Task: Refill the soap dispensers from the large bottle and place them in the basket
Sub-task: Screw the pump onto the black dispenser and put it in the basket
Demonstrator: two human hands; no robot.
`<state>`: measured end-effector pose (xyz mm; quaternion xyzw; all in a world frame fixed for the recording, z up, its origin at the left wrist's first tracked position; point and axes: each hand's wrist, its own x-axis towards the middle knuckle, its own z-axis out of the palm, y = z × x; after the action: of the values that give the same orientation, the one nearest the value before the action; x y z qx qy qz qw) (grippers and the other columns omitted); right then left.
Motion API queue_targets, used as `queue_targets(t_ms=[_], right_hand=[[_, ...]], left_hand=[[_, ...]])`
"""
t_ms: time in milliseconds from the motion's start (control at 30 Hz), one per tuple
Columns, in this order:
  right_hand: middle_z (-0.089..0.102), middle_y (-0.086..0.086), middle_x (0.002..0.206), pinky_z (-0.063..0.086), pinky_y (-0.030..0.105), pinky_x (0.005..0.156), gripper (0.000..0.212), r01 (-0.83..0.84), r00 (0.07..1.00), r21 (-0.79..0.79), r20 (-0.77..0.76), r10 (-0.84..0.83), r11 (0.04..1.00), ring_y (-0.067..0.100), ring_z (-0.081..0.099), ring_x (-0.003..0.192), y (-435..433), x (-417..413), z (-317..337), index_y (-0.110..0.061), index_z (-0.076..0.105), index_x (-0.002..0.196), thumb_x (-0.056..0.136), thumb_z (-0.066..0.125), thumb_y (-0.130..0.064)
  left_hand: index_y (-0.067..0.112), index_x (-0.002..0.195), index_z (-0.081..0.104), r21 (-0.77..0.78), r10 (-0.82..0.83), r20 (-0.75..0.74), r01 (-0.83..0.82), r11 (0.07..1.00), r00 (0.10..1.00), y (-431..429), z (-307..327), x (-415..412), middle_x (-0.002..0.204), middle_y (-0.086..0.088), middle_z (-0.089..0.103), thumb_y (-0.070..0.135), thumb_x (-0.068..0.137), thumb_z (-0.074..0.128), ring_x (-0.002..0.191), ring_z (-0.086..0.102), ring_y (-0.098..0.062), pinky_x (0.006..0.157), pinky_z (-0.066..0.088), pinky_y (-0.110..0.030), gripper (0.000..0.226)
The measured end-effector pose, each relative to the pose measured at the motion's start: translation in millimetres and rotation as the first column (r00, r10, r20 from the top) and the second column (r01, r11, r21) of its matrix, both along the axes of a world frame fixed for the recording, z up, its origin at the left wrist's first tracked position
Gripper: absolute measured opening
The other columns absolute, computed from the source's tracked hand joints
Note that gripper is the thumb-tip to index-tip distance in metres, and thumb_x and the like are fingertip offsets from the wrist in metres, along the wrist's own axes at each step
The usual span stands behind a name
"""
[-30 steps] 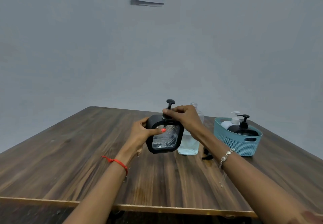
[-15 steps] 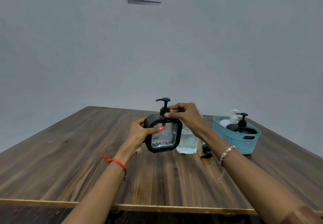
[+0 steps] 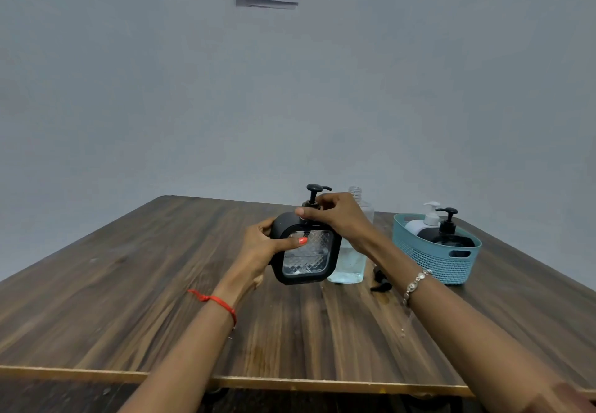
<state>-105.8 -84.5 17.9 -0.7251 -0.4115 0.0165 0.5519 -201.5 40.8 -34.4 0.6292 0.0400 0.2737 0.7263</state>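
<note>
In the centre of the frame the black square dispenser (image 3: pixel 306 259) stands on the worktop (image 3: pixel 129 283), or is held just above it; from this angle I cannot tell which. The left hand (image 3: pixel 259 245) grips its side, with the thumb across the clear patterned window. The right hand (image 3: pixel 337 217) is on top, its fingers (image 3: pixel 322 201) curled around the base of the pump head (image 3: pixel 314 189). Just behind stands the large bottle (image 3: pixel 350 261), uncapped. To the right, the basket (image 3: pixel 432 262) already contains a white dispenser (image 3: pixel 422 224) and a second black dispenser (image 3: pixel 446 235).

The step seems to be screwing the pump on. To do it well, the left hand should hold the body upright and firm while the right turns only the collar, straight on the thread, until snug.
</note>
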Motion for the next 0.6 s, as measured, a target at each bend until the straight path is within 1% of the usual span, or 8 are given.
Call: queue_targets(t_ms=[67,133,167,233,367,467,533,600], right_hand=[[0.069,0.004,0.082,0.052,0.021,0.074,0.012,-0.126,0.988,0.003,-0.093,0.126,0.992,0.011,0.065,0.075,-4,0,6,-0.006,0.070,0.086,0.078,0.072,-0.014],[0.068,0.001,0.087,0.049,0.013,0.072,0.014,-0.188,0.977,-0.001,-0.101,0.187,0.982,0.005,0.065,0.079,-8,3,10,-0.005,0.068,0.091,0.078,0.067,0.001],[0.068,-0.001,0.085,0.048,0.011,0.070,0.014,-0.172,0.983,-0.010,-0.068,0.171,0.985,0.002,0.065,0.079,-10,4,11,-0.006,0.068,0.087,0.076,0.069,0.002],[0.068,-0.004,0.078,0.048,0.012,0.067,0.014,-0.089,0.995,0.019,-0.037,0.089,0.996,0.002,0.064,0.076,-10,2,8,-0.007,0.064,0.074,0.069,0.077,-0.004],[0.059,0.002,0.068,0.047,0.026,0.061,0.037,0.170,0.985,0.112,-0.010,-0.170,0.979,0.014,0.058,0.063,1,-8,-2,-0.012,0.050,0.065,0.061,0.086,-0.023],[0.052,0.002,0.065,0.042,0.030,0.060,0.042,0.222,0.971,0.082,0.075,-0.228,0.972,0.015,0.052,0.061,4,-10,-1,-0.015,0.045,0.062,0.060,0.085,-0.029],[0.057,0.002,0.071,0.046,0.032,0.066,0.034,0.093,0.995,0.007,0.023,-0.093,0.996,0.017,0.056,0.067,-1,-5,4,-0.010,0.056,0.074,0.063,0.084,-0.025],[0.068,0.004,0.086,0.051,0.032,0.081,0.031,-0.156,0.981,0.008,-0.118,0.156,0.988,0.018,0.065,0.082,-8,1,7,-0.008,0.063,0.095,0.069,0.079,-0.014]], left_hand=[[0.017,0.089,0.066,-0.005,-0.005,0.004,0.005,1.000,1.000,1,0,-1,0.071,0.006,0.074,-0.008,0.063,0.076,0.065,0.070,-0.007,0.053,0.054,-0.020,0.038],[0.016,0.092,0.067,0.007,-0.011,0.005,0.011,1.000,1.000,3,1,-3,0.075,0.005,0.074,-0.007,0.062,0.077,0.068,0.071,-0.008,0.054,0.053,-0.021,0.039],[0.015,0.094,0.067,0.016,-0.015,0.008,0.015,1.000,1.000,4,1,-4,0.077,0.004,0.074,-0.007,0.061,0.078,0.069,0.071,-0.008,0.054,0.053,-0.021,0.041],[0.014,0.095,0.067,0.029,-0.025,0.016,0.025,0.999,1.000,3,3,-4,0.077,0.004,0.074,-0.007,0.060,0.078,0.070,0.071,-0.009,0.054,0.053,-0.020,0.041],[0.013,0.096,0.067,0.009,-0.044,0.022,0.043,0.999,0.999,-1,4,-3,0.074,0.004,0.074,-0.008,0.062,0.077,0.067,0.071,-0.010,0.052,0.053,-0.021,0.041],[0.011,0.097,0.066,-0.028,-0.060,0.026,0.061,0.998,0.998,-3,2,-2,0.073,0.004,0.074,-0.009,0.063,0.075,0.067,0.071,-0.012,0.051,0.054,-0.024,0.040],[0.012,0.096,0.066,-0.025,-0.065,0.025,0.065,0.998,0.998,-3,2,-4,0.073,0.003,0.074,-0.009,0.063,0.075,0.067,0.071,-0.012,0.052,0.054,-0.024,0.040],[0.013,0.094,0.067,-0.005,-0.077,0.015,0.077,0.997,0.997,-2,4,-5,0.074,0.003,0.074,-0.007,0.061,0.076,0.069,0.071,-0.013,0.054,0.054,-0.026,0.040]])
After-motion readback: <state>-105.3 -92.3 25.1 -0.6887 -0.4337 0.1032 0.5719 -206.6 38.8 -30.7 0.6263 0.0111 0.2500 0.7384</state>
